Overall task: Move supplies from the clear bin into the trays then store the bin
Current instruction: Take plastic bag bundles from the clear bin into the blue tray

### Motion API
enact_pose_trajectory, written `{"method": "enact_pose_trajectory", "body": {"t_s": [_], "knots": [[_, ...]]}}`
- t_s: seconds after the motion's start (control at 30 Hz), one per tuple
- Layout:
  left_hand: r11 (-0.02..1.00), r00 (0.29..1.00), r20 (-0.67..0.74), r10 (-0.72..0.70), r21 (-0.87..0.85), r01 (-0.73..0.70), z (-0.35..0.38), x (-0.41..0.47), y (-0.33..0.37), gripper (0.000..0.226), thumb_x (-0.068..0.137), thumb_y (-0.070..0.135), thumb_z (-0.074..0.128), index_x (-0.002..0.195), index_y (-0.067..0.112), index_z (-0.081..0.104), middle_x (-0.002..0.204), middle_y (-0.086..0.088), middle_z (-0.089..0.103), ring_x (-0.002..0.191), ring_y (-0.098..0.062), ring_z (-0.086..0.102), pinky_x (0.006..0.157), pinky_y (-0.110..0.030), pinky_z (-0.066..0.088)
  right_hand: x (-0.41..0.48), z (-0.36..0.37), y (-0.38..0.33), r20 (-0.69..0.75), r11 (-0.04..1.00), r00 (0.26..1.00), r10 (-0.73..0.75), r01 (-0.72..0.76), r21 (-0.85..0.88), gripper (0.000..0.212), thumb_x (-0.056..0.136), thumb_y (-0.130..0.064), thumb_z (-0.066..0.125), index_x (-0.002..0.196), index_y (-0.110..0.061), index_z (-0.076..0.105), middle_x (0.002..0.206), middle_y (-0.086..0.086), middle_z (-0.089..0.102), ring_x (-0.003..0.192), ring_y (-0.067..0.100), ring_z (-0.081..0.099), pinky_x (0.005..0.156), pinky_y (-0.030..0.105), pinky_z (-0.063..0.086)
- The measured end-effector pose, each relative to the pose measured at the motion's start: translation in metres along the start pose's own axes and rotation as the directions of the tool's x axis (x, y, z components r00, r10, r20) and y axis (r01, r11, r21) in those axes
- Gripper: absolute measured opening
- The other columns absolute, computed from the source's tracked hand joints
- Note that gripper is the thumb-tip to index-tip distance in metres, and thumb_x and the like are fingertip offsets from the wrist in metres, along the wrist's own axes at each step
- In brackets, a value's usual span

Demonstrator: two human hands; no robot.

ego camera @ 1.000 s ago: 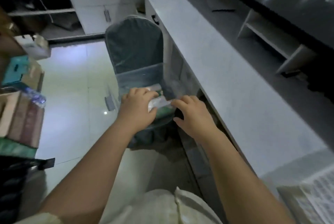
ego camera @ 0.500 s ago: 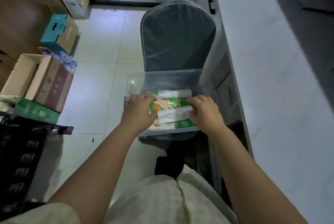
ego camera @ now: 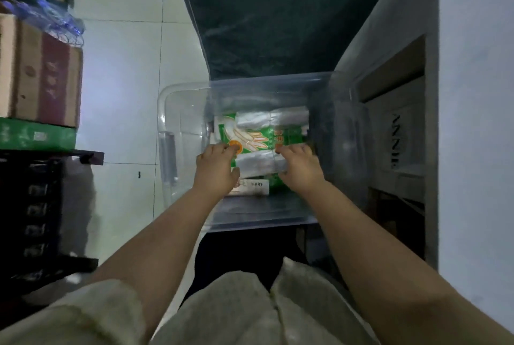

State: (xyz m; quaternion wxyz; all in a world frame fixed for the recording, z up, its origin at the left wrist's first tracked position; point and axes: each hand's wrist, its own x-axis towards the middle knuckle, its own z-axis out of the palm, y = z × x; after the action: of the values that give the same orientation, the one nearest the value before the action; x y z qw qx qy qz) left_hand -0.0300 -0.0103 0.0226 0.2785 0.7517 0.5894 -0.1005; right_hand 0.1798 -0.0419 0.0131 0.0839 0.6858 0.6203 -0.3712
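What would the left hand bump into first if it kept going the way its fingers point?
The green packet: the fingers of the left hand seem to touch its edge inside the clear bin. Beyond it, probably the bin's far wall.

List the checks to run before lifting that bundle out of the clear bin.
1. Lid off the clear bin: ok, none on it.
2. Grip: ok, left hand and right hand pinch the ends of the white bundle.
3. Bundle free of the green packet beneath: cannot tell.
4. Sight of the trays: not ok, none in view.
5. Bin steady on the chair: cannot tell.
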Motion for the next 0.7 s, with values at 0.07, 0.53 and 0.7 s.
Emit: {"method": "enact_pose_trajectory", "body": {"t_s": [0.07, 0.53, 0.7], "knots": [[0.999, 0.999, 0.005, 0.033, 0.022, -0.033, 0.014, 0.04, -0.001, 0.052, 0.083, 0.025, 0.061, 0.134, 0.022, 0.05, 0.131, -0.007, 0.054, 0.121, -0.031, 0.043, 0.095, -0.043, 0.037, 0.034, 0.017, 0.01, 0.14, 0.999, 0.989, 0.05, -0.052, 0.013, 0.071, 0.08, -0.028, 0.069, 0.141, -0.026, 0.033, 0.147, 0.013, 0.029, 0.131, 0.037, 0.026, 0.105, 0.047, 0.029], [0.97, 0.969, -0.079, 0.235, 0.087, -0.228, 0.098, 0.171, 0.006, 0.046, 0.096, 0.032, 0.046, 0.14, 0.018, 0.043, 0.138, -0.008, 0.048, 0.123, -0.03, 0.04, 0.099, -0.041, 0.024, 0.118, 0.1, 0.031, -0.046, 0.979, 0.999, -0.002, -0.007, -0.204, 0.029, 0.078, -0.005, 0.056, 0.105, -0.015, 0.057, 0.12, 0.013, 0.051, 0.108, 0.034, 0.042, 0.094, 0.045, 0.032], [0.992, 0.992, -0.026, 0.127, -0.002, -0.127, 0.1, 0.17, 0.019, 0.049, 0.088, 0.029, 0.061, 0.134, 0.019, 0.047, 0.128, -0.01, 0.051, 0.117, -0.033, 0.041, 0.094, -0.042, 0.03, 0.108, 0.099, 0.037, -0.016, 0.987, 0.998, -0.062, 0.059, -0.151, 0.024, 0.083, -0.007, 0.055, 0.105, -0.012, 0.06, 0.119, 0.015, 0.053, 0.108, 0.035, 0.044, 0.092, 0.042, 0.034]]}}
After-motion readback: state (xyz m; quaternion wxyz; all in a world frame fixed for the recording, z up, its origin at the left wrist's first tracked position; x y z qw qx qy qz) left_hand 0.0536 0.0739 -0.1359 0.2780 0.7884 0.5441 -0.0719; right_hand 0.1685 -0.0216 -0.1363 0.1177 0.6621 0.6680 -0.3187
